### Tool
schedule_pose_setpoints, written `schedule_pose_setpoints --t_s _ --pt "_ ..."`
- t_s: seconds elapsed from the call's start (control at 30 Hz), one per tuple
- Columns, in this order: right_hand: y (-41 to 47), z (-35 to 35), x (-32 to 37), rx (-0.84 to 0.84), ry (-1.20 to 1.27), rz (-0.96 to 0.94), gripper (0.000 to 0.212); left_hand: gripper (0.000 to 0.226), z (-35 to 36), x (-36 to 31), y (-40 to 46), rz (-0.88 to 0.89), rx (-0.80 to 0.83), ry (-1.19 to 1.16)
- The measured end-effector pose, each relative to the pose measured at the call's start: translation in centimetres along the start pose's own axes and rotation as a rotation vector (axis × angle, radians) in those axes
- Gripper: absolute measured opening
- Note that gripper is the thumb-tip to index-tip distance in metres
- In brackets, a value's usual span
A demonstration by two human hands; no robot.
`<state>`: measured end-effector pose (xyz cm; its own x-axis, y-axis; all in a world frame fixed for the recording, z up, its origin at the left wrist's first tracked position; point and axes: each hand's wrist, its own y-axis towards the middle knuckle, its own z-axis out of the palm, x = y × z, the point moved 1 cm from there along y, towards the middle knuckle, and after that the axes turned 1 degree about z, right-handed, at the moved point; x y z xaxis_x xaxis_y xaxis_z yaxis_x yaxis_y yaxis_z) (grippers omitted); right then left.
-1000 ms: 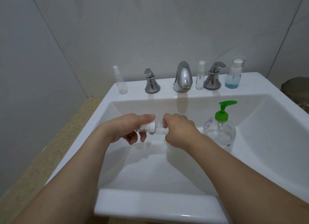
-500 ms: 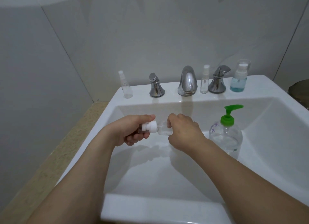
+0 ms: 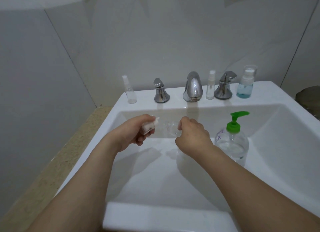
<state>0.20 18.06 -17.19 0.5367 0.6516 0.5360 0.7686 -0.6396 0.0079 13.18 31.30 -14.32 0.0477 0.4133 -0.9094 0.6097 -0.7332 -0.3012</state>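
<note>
Both my hands are held over the white sink (image 3: pixel 173 218). My left hand (image 3: pixel 136 133) grips a small white pump cap (image 3: pixel 149 126), its nozzle end pointing right. My right hand (image 3: pixel 192 136) holds a small clear bottle (image 3: pixel 171 130) on its side, its open end facing the cap. A short gap separates cap and bottle. The bottle is blurred and partly hidden by my right fingers.
A clear pump bottle with a green top (image 3: pixel 232 141) stands in the basin at the right. On the back ledge stand a clear spray bottle (image 3: pixel 129 91), a chrome faucet (image 3: pixel 192 87) with two handles (image 3: pixel 161 93), a second small spray bottle (image 3: pixel 210 87) and a blue-liquid dispenser (image 3: pixel 245 86).
The white cap has come off the small bottle: my left hand has drawn it to the left and my right hand keeps the bottle. The view has shifted slightly.
</note>
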Motion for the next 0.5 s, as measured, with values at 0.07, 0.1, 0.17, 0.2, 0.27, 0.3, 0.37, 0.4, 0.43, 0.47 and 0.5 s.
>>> schedule_pose_setpoints --t_s 0.07,0.1,0.17,0.2,0.27,0.3,0.37,0.4,0.43,0.47,0.5 --pt "0.0 0.1 0.0 -0.013 0.052 0.011 0.03 0.036 -0.2 -0.1 0.2 0.044 -0.13 -0.058" --pt "0.0 0.1 -0.1 -0.017 0.082 0.013 0.03 0.036 -0.3 -0.2 0.2 0.082 -0.18 -0.067" --pt "0.0 0.1 -0.1 -0.024 0.134 0.017 0.03 0.036 -0.2 -0.4 0.3 0.188 -0.281 -0.064" --pt "-0.1 0.1 -0.1 -0.027 0.149 0.016 0.031 0.035 -0.1 -0.5 0.4 0.244 -0.34 -0.066" --pt "-0.1 0.1 0.0 -0.023 0.165 0.016 0.032 0.032 0.0 -0.5 0.5 0.325 -0.465 -0.063" --pt "-0.1 0.1 0.0 -0.018 0.172 0.017 0.032 0.027 0.1 -0.6 0.7 0.355 -0.522 -0.046" --pt "-0.1 0.1 0.0 -0.011 0.19 0.024 0.033 0.021 0.1 -1.0 1.5 0.397 -0.606 0.013" --pt "0.0 0.1 0.0 -0.012 0.199 0.027 0.033 0.019 0.1 -1.3 2.0 0.405 -0.635 0.045" --pt "0.0 0.1 0.0 -0.014 0.207 0.028 0.033 0.016 -0.1 -1.6 2.6 0.395 -0.661 0.079" --pt "0.1 0.1 0.0 -0.016 0.216 0.03 0.032 0.014 -0.2 -1.9 3.3 0.37 -0.686 0.11" --pt "0.2 0.2 -0.1 -0.02 0.226 0.031 0.032 0.015 -0.2 -2.1 3.9 0.334 -0.705 0.141"
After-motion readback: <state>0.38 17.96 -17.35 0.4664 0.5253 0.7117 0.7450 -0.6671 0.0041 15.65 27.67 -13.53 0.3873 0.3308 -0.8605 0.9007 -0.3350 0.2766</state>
